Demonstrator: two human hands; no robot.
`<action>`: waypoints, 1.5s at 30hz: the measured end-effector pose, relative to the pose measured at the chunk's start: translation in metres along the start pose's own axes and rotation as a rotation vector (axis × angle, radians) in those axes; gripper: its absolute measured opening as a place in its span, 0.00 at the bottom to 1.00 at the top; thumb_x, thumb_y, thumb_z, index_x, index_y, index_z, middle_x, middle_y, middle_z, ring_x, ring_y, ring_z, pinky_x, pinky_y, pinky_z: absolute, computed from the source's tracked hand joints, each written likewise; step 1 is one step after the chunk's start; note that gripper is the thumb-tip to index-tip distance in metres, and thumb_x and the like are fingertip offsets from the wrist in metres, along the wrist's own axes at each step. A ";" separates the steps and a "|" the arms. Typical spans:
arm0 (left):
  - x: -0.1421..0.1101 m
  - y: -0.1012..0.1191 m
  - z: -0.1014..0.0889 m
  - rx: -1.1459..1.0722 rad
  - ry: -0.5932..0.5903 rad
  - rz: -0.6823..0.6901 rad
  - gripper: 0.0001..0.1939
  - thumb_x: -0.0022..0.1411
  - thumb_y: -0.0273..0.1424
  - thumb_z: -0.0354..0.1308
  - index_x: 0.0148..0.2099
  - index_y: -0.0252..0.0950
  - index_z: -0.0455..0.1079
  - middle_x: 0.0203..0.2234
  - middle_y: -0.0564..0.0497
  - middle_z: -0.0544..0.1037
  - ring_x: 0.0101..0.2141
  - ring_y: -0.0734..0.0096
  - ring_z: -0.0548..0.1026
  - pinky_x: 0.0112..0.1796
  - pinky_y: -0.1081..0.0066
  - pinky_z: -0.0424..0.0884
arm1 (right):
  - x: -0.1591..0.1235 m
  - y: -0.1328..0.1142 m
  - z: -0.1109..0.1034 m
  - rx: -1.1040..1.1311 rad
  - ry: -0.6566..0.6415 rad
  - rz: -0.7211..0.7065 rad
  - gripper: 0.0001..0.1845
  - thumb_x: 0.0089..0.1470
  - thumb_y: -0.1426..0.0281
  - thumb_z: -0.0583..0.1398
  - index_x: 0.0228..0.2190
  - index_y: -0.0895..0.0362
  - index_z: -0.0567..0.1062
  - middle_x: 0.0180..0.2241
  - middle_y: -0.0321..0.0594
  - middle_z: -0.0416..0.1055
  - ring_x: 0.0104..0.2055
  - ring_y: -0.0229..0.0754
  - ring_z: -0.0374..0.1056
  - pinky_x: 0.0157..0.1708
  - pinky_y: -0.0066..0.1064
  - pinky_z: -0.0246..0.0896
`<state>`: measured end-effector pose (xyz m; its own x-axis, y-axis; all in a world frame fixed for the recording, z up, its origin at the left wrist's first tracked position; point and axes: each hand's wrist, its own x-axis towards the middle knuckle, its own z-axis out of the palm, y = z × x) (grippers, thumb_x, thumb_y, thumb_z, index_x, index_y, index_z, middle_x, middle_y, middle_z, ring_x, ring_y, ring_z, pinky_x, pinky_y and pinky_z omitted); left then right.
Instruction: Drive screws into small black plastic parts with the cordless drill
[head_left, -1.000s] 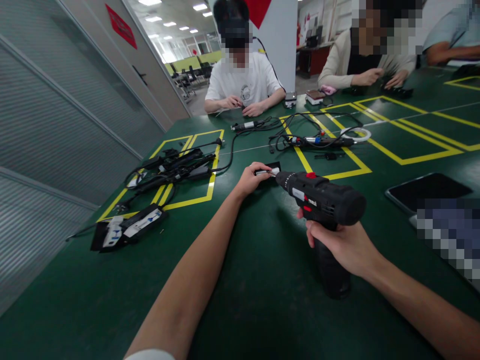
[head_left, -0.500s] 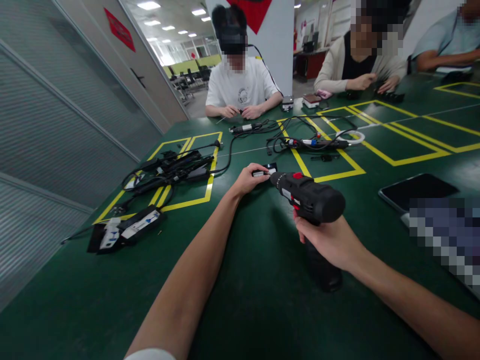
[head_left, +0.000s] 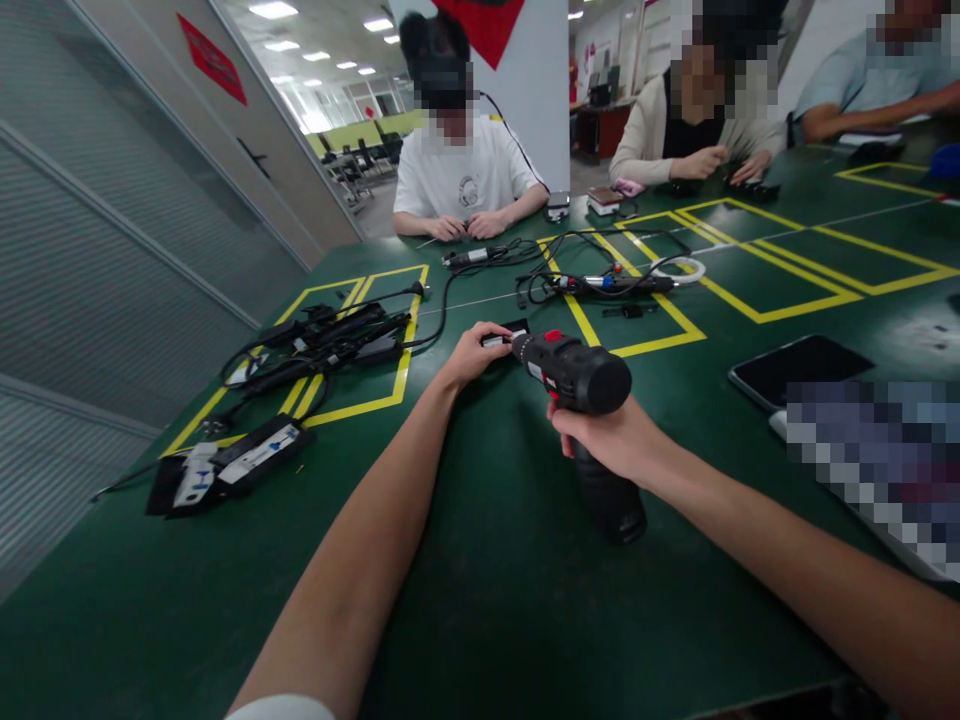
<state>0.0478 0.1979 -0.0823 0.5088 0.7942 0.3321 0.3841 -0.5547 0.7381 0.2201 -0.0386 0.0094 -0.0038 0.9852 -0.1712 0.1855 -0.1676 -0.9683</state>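
Right hand: grasping the drill around its handle, some fingers being hidden behind the grip.
Left hand: holding a small black-and-white piece on the bench, its fingers partly covering it.
Drill tip: pointing toward the piece; whether the two are touching, one cannot tell.
Black cables: lying tangled left of the left hand, single strands blending together.
Phone: lying right of the drill, near a pixelated object running off the frame.

Black drill in the right hand, its chuck close to a small piece in the left hand
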 end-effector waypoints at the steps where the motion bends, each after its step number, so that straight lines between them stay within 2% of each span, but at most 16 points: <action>1: 0.000 0.000 0.000 -0.001 0.007 -0.001 0.17 0.50 0.40 0.63 0.42 0.39 0.74 0.41 0.49 0.75 0.45 0.63 0.71 0.51 0.62 0.63 | 0.002 0.001 -0.002 -0.019 -0.007 -0.004 0.01 0.45 0.73 0.58 0.25 0.58 0.71 0.17 0.38 0.68 0.20 0.38 0.65 0.19 0.29 0.58; 12: 0.005 -0.002 -0.006 -0.032 0.014 -0.039 0.17 0.50 0.39 0.62 0.42 0.38 0.74 0.41 0.49 0.75 0.44 0.63 0.71 0.51 0.62 0.64 | 0.015 0.010 -0.001 0.024 -0.025 -0.100 0.03 0.47 0.71 0.57 0.26 0.57 0.70 0.17 0.37 0.68 0.19 0.39 0.66 0.19 0.29 0.58; 20: 0.001 0.001 -0.007 -0.042 0.006 -0.066 0.16 0.51 0.39 0.61 0.42 0.39 0.74 0.42 0.49 0.75 0.46 0.62 0.70 0.52 0.61 0.62 | 0.012 0.005 -0.001 0.052 -0.020 -0.054 0.03 0.46 0.71 0.58 0.27 0.57 0.68 0.17 0.35 0.66 0.18 0.37 0.65 0.19 0.29 0.57; 29: 0.001 -0.002 -0.006 -0.143 0.024 -0.087 0.15 0.49 0.37 0.62 0.40 0.38 0.74 0.41 0.49 0.74 0.45 0.63 0.71 0.50 0.63 0.64 | 0.010 0.011 0.001 0.077 -0.034 -0.051 0.04 0.46 0.71 0.58 0.28 0.57 0.68 0.18 0.36 0.67 0.20 0.39 0.66 0.20 0.29 0.59; 36: -0.001 0.002 -0.005 -0.156 0.009 -0.111 0.16 0.49 0.37 0.61 0.41 0.37 0.74 0.41 0.49 0.75 0.43 0.63 0.71 0.48 0.63 0.66 | 0.006 0.007 0.003 0.108 -0.021 -0.045 0.11 0.46 0.71 0.58 0.35 0.57 0.68 0.18 0.33 0.66 0.19 0.39 0.66 0.19 0.30 0.60; 45: 0.001 0.008 0.000 -0.152 -0.015 -0.063 0.14 0.49 0.36 0.62 0.40 0.38 0.74 0.40 0.49 0.74 0.44 0.62 0.71 0.50 0.63 0.64 | -0.006 -0.003 0.002 0.090 0.029 0.005 0.19 0.44 0.72 0.59 0.42 0.55 0.69 0.18 0.32 0.66 0.18 0.38 0.64 0.17 0.29 0.59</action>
<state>0.0508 0.1944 -0.0762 0.4991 0.8219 0.2744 0.2951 -0.4590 0.8380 0.2180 -0.0439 0.0126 0.0254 0.9848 -0.1717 0.0963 -0.1734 -0.9801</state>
